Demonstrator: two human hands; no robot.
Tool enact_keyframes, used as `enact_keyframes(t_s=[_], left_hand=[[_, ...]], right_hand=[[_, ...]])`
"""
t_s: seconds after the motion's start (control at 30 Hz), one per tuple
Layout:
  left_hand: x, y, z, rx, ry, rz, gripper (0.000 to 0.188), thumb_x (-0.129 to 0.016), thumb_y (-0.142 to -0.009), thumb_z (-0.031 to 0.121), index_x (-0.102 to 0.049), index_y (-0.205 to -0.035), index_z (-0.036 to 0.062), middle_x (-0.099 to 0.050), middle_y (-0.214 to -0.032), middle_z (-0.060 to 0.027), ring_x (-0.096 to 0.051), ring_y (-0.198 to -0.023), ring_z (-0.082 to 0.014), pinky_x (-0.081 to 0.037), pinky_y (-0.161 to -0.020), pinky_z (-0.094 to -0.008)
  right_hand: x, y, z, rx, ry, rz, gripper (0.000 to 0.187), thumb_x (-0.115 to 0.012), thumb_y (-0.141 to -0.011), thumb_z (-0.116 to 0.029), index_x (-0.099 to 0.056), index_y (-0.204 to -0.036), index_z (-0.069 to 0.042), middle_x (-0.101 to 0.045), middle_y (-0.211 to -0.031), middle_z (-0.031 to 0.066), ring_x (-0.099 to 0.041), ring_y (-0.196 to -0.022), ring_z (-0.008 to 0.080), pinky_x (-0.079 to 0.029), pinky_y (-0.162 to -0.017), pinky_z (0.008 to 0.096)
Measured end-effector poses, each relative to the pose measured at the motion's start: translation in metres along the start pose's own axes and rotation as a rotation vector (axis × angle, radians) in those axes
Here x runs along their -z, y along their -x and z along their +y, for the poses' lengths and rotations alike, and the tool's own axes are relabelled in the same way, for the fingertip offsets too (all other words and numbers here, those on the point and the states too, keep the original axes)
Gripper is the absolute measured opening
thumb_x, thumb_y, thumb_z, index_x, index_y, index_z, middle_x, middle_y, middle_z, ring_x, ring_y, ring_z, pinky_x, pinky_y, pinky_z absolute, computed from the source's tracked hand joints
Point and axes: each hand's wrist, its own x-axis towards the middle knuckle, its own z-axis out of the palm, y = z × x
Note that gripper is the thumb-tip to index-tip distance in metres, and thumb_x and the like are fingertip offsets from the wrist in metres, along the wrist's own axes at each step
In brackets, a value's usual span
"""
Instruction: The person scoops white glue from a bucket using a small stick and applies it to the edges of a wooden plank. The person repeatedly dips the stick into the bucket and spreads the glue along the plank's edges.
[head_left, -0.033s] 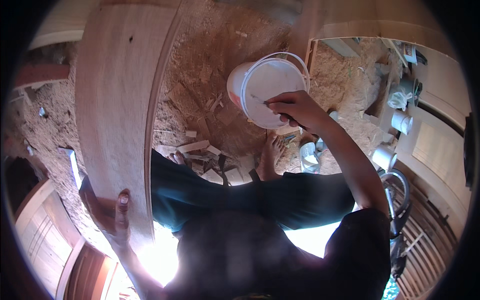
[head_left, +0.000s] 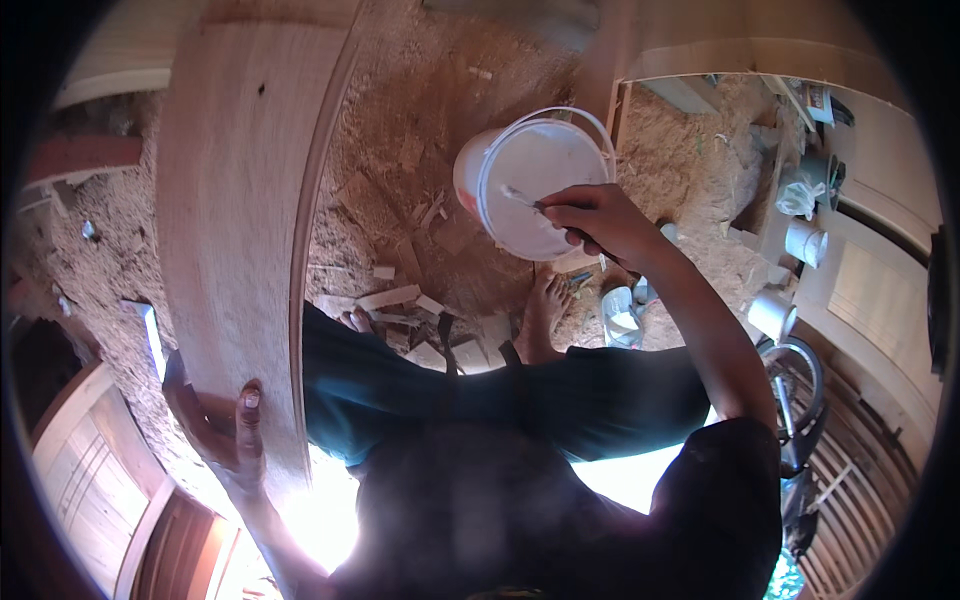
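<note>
A person, seen from above, steadies a wooden board with one hand and dips a tool into a white bucket with the other.

The left hand has its grip curled around the near end of a long curved wooden board, thumb pressed on its face, at the left of the scene. The right hand has its grip pinched on a thin tool, perhaps a brush, whose tip sits inside the white bucket, far and right of centre, above a sawdust-covered floor with wood offcuts. To do this well, likely load the tool lightly, wipe excess on the bucket rim, and keep the board firmly braced. Bare feet stand near the bucket.
</note>
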Motion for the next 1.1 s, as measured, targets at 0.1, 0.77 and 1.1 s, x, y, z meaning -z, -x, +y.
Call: enact_keyframes(t_s=[0.1,0.77,1.1], left_hand=[[-0.001,-0.014,0.026,0.0,0.109,0.011,0.093,-0.077,-0.099,0.056,-0.041,-0.168,0.0058,-0.042,-0.171,-0.0203,-0.048,-0.152,-0.0431,-0.042,-0.122,-0.0595],[-0.03,-0.063,0.105,-0.521,-0.14,-0.034,0.134,-0.098,-0.061,0.043,-0.036,-0.173,0.0012,-0.054,-0.151,-0.0299,-0.058,-0.132,-0.0485,-0.048,-0.11,-0.0585],[-0.043,-0.047,0.101,-0.518,-0.143,0.078,0.129,-0.096,-0.055,0.038,-0.046,-0.169,0.0052,-0.057,-0.15,-0.0251,-0.06,-0.128,-0.0429,-0.045,-0.107,-0.0546]], right_hand=[[0.021,0.02,0.005,0.107,-0.08,0.031,0.036,-0.079,-0.104,-0.016,-0.074,-0.137,-0.001,-0.069,-0.093,-0.0007,-0.063,-0.071,0.0058,-0.043,-0.052,0.0219],[0.008,0.095,-0.113,1.024,0.006,0.166,0.031,-0.073,-0.108,-0.007,-0.074,-0.139,-0.002,-0.081,-0.111,0.01,-0.073,-0.092,0.013,-0.058,-0.077,0.0279],[-0.022,0.091,-0.17,1.395,1.092,0.662,0.037,-0.076,-0.093,0.005,-0.081,-0.127,-0.007,-0.077,-0.115,0.0115,-0.074,-0.104,0.0284,-0.062,-0.086,0.0405]])
